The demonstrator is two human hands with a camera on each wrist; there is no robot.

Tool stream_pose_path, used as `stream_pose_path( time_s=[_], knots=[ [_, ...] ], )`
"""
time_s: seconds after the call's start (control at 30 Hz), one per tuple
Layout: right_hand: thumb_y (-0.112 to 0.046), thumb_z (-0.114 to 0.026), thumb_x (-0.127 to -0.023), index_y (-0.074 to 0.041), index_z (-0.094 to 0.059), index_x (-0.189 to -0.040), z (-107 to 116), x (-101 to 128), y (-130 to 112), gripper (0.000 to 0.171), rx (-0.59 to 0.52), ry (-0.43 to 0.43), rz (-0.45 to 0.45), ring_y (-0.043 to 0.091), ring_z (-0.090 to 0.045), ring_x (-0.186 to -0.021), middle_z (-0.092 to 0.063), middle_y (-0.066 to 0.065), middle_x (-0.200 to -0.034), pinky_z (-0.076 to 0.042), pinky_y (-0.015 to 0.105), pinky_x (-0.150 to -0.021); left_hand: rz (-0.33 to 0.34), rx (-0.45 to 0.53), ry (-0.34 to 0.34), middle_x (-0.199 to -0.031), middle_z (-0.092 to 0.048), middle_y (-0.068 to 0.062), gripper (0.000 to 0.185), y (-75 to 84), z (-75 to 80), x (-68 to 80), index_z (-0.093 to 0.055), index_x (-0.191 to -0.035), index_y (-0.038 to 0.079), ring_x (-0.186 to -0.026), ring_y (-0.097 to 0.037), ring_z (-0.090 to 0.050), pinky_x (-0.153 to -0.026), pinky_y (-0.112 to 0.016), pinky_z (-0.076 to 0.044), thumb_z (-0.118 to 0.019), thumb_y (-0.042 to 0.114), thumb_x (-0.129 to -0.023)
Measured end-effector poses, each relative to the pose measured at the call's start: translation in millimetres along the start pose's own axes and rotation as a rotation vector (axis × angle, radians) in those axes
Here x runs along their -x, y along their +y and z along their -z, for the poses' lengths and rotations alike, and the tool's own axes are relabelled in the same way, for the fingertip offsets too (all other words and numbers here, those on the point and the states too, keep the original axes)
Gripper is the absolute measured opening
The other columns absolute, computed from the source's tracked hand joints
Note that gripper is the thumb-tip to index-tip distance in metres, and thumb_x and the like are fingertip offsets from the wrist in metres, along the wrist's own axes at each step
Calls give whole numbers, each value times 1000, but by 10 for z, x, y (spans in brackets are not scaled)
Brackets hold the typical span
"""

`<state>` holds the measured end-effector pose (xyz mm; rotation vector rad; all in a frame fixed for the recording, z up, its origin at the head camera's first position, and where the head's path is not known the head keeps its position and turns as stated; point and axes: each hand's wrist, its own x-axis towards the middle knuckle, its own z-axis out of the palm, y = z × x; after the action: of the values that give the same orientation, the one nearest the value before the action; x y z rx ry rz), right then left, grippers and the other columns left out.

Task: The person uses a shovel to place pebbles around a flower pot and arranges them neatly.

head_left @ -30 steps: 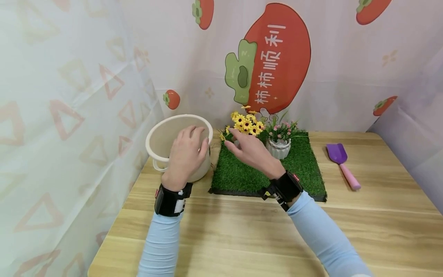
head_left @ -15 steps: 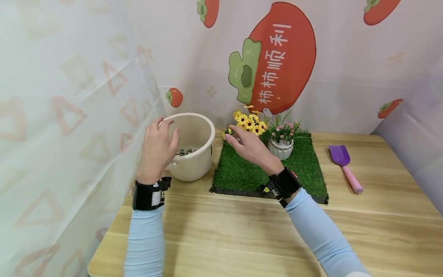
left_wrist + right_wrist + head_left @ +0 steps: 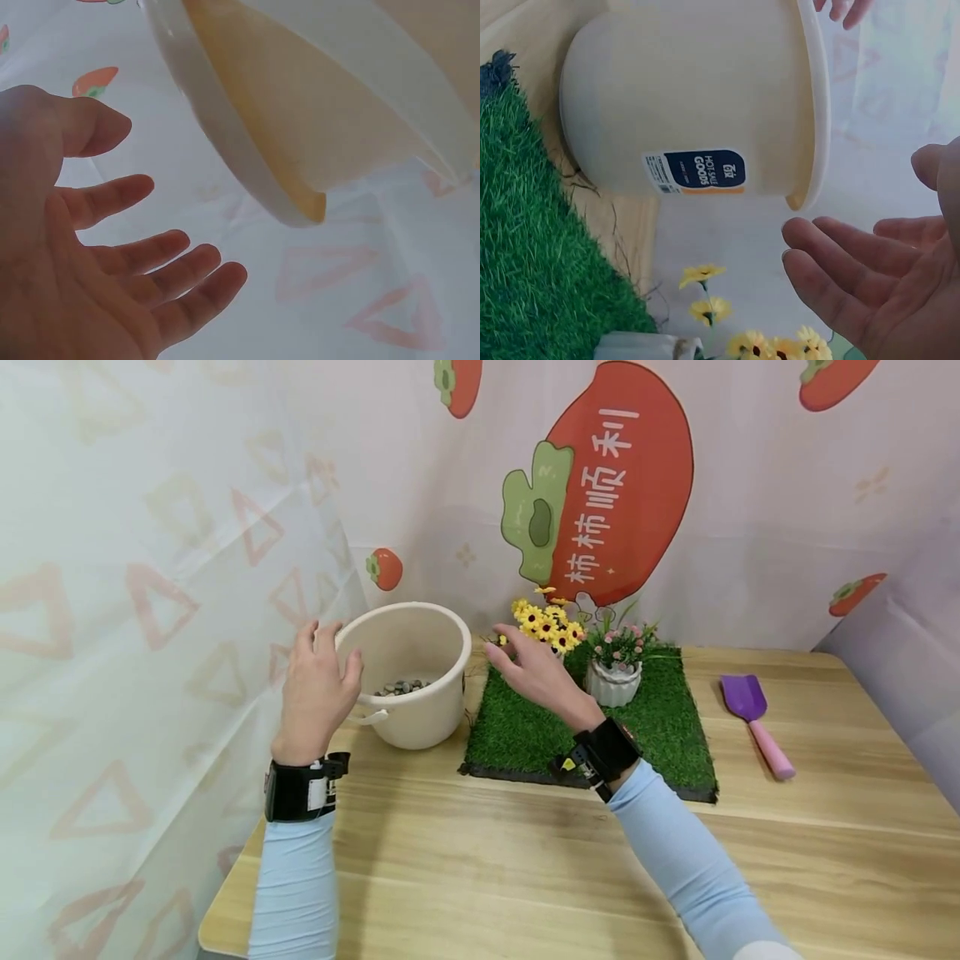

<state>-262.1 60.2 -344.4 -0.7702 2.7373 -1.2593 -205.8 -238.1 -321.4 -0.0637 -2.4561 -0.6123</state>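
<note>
A cream plastic bucket (image 3: 427,718) stands at the back left of the table, small grey stones (image 3: 402,687) on its bottom. Its white handle (image 3: 369,718) hangs at the front left side. My left hand (image 3: 317,693) is raised just left of the rim, fingers spread and nothing in them; the left wrist view shows a gap between these fingers and the bucket (image 3: 337,112). To the right of the bucket, my right hand (image 3: 536,672) hovers over the grass mat with relaxed fingers, holding nothing. In the right wrist view its fingertips (image 3: 802,232) are close to the rim.
A green artificial grass mat (image 3: 517,735) lies right of the bucket. On it are yellow flowers (image 3: 547,627), partly behind my right hand, and a white pot (image 3: 613,683) of pink flowers. A purple shovel with a pink handle (image 3: 771,750) lies farther right. Printed cloth hangs behind.
My left hand has moved from over the bucket's opening out to its left side, uncovering the stones. The right hand keeps nearly the same place. The view has shifted slightly.
</note>
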Motion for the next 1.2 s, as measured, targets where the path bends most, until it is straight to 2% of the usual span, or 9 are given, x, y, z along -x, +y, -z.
stream_pose_path(
  time_s=[0.13,0.23,0.5,0.63,0.73,0.87,0.97,1.2],
  knots=[
    [-54,-37,-102,-20,-28,-154,-61,-33,-1,62,-28,37,-18,18,-59,-102,-62,5,-116,-47,34,-91,51,28,-14,-145,-36,-31,57,-69,-12,-8,-33,-148,2,-124,-50,-45,-92,-68,-43,-51,26,-99],
    [-52,-38,-103,-19,-29,-154,-113,-69,-23,61,-47,66,-21,19,-59,-97,-62,5,-112,-46,35,-89,74,37,-6,-145,-37,-30,60,-111,-29,-24,-28,-151,4,-124,-49,-46,-94,-67,-43,-50,27,-100],
    [-50,-39,-103,-17,-32,-152,-222,-174,-70,59,-61,119,-51,17,-59,-88,-62,4,-101,-47,34,-85,80,21,17,-142,-41,-31,58,-190,-59,-69,-34,-148,3,-123,-50,-47,-97,-65,-41,-53,26,-98],
    [-51,-42,-102,-19,-28,-154,-259,-236,-77,63,-94,93,-86,19,-59,-81,-63,6,-95,-47,35,-78,133,-8,14,-140,-44,-33,57,-225,-73,-86,-35,-147,1,-125,-50,-45,-100,-63,-38,-50,30,-100],
    [-54,-44,-100,-20,-24,-155,-280,-283,-81,68,-132,70,-108,19,-61,-78,-63,6,-92,-48,36,-75,193,-18,-4,-141,-44,-33,59,-246,-82,-89,-34,-148,3,-127,-51,-44,-104,-63,-34,-45,36,-101],
    [-57,-45,-98,-22,-20,-156,-296,-336,-81,72,-176,69,-128,19,-63,-76,-65,5,-91,-51,35,-72,259,-17,-46,-146,-41,-31,64,-260,-100,-97,-30,-151,6,-127,-51,-44,-102,-65,-36,-39,46,-101],
    [-56,-47,-98,-22,-21,-156,-314,-363,-73,73,-219,76,-134,20,-64,-73,-67,10,-95,-52,34,-68,304,-19,-80,-148,-38,-30,68,-271,-112,-106,-27,-152,7,-127,-52,-44,-100,-66,-36,-36,51,-101],
    [-50,-50,-99,-14,-26,-154,-420,-408,-34,70,-262,103,-142,30,-65,-67,-67,19,-92,-50,31,-57,354,-32,-119,-150,-36,-28,70,-303,-128,-102,-25,-153,6,-126,-53,-44,-100,-67,-36,-33,52,-101]
  ],
)
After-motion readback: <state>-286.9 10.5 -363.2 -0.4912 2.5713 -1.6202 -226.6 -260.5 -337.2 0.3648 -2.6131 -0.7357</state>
